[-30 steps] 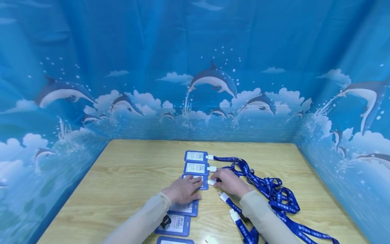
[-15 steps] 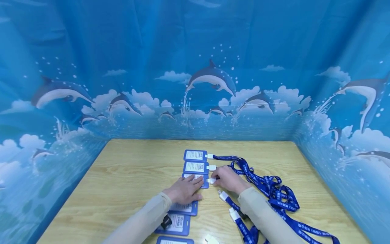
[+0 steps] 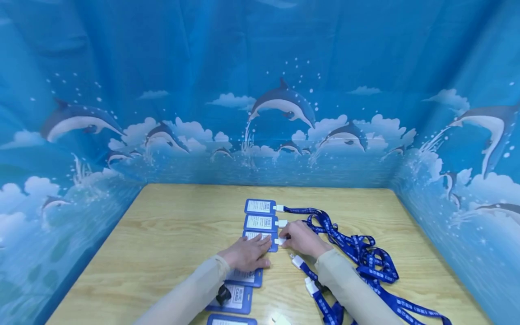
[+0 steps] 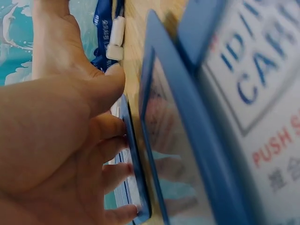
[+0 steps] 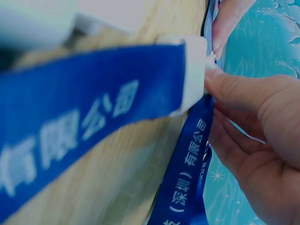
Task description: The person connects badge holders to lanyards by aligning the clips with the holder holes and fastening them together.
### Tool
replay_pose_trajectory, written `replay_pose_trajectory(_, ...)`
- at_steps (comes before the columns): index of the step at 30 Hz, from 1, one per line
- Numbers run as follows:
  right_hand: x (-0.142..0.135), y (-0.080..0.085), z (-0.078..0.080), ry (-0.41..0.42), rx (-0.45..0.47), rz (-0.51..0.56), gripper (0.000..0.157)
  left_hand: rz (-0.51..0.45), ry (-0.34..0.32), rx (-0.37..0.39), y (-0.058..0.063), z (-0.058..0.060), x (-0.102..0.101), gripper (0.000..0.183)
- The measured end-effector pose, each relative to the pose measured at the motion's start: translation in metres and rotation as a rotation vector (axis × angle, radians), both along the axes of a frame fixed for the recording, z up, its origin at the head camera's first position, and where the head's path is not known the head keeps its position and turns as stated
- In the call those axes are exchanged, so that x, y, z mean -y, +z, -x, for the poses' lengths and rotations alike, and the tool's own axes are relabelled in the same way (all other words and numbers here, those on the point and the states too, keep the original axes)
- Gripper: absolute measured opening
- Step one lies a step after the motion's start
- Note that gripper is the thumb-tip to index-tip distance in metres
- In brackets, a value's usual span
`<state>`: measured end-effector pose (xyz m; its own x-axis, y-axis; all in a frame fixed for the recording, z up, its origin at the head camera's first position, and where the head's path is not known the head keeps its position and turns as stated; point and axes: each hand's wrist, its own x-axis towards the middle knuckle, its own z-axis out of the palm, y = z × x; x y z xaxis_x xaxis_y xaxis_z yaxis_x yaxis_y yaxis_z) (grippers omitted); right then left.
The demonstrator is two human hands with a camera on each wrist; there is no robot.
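My left hand (image 3: 248, 253) lies with straight fingers across the third badge holder (image 3: 274, 248) from the back, partly covering its printed card. In the left wrist view, the fingertips rest on that holder's face (image 4: 136, 180). My right hand (image 3: 306, 238) pinches a lanyard's white clip (image 3: 282, 242) between thumb and fingers, its tab overlapping the holder's slotted right end. In the right wrist view, the blue strap (image 5: 187, 164) runs down from the pinching fingers; the thumb hides part of the clip. Two holders (image 3: 260, 206) farther back have white clips at their right ends.
Nearer holders (image 3: 236, 300) lie below the left forearm, partly hidden. Loose lanyard clips (image 3: 297, 261) lie near the right wrist. Tangled blue straps (image 3: 378, 266) spread over the right of the wooden table (image 3: 183, 216). A dolphin-print curtain (image 3: 195, 90) surrounds the back and sides.
The clip in my right hand has shifted slightly left, its tab now farther over the holder's edge. My left hand stays pressed on the holder.
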<state>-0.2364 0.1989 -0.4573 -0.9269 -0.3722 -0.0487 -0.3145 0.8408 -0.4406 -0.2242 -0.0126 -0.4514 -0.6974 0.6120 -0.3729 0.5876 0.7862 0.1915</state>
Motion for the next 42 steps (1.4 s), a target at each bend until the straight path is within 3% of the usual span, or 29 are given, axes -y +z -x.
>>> replay_pose_trajectory(7, -0.003, -0.004, -0.001, 0.036, -0.019, 0.004, 0.025, 0.036, 0.011, 0.023, 0.004, -0.002, -0.003, 0.071)
replay_pose_trajectory(16, -0.012, -0.001, 0.001, 0.031, -0.106, 0.025, 0.027, 0.025, -0.012, -0.073, 0.011, 0.006, -0.009, 0.068)
replay_pose_trajectory(26, -0.023, 0.025, -0.016, -0.055, -0.203, 0.060, 0.012, 0.014, -0.011, -0.049, 0.013, 0.010, -0.013, 0.065)
replay_pose_trajectory(30, -0.022, 0.024, -0.030, -0.062, -0.137, 0.028, 0.009, 0.014, 0.010, -0.040, 0.012, 0.008, -0.014, 0.065)
replay_pose_trajectory(37, -0.022, 0.005, -0.052, -0.080, 0.041, -0.053, 0.038, 0.058, 0.001, -0.055, 0.010, 0.003, -0.013, 0.069)
replay_pose_trajectory(42, -0.025, -0.001, -0.059, -0.083, 0.023, -0.057, 0.026, 0.114, -0.018, -0.076, 0.009, 0.003, -0.012, 0.070)
